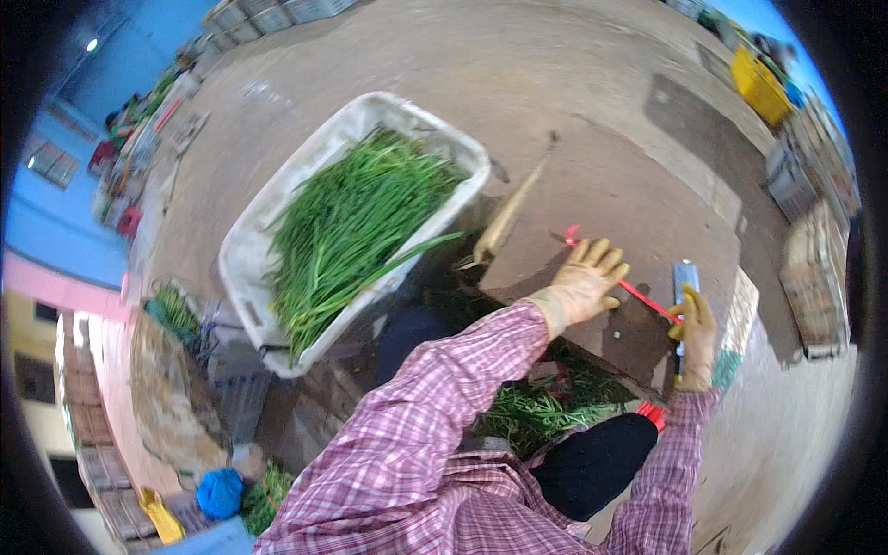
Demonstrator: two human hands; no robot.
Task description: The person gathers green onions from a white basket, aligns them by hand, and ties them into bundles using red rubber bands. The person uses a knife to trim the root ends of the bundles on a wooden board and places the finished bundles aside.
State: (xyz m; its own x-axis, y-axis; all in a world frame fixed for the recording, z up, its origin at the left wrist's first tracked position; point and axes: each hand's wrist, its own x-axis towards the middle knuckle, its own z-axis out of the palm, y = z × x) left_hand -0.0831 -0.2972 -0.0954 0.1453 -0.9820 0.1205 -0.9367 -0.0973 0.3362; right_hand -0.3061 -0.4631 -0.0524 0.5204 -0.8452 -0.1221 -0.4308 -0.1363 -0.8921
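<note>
My left hand [585, 283], in a yellowish rubber glove, lies palm down with fingers apart over a red tie strip [649, 302] on a brown board [541, 257]. My right hand [696, 329], gloved alike, pinches the strip's right end. The strip's other end curls beyond my left fingertips. Under and beside my right hand lies a blue and silver flat tool or ruler [687, 272], partly hidden. To the left, a white plastic crate [239, 277] holds long green leafy stalks [368, 215], apparently chives, some hanging over its rim.
Loose greens [541, 413] and a bundle of red strips [651, 415] are near my knee. A pale wooden stick or broom [513, 208] lies between crate and board. Stacked crates [815, 284] stand at the right; a yellow bin [760, 83] is farther back. A blue bag [220, 494] sits lower left.
</note>
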